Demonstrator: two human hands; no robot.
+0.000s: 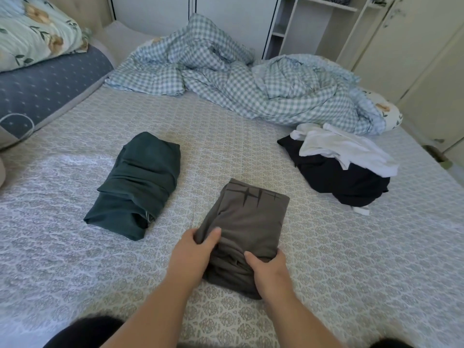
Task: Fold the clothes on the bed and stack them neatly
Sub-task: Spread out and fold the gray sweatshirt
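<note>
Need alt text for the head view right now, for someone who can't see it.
Both hands, left hand and right hand, grip the near end of a folded grey garment on the bed. A folded dark green garment lies left; unfolded black and white clothes lie right.

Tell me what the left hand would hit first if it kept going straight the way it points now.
The left hand already grips the near left edge of the folded grey garment, pointing up the bed and slightly right. Going on, it would push into that garment first; beyond it lies bare bedspread, though depth is hard to judge.

Head view, close, down onto bed (351,259)
</note>
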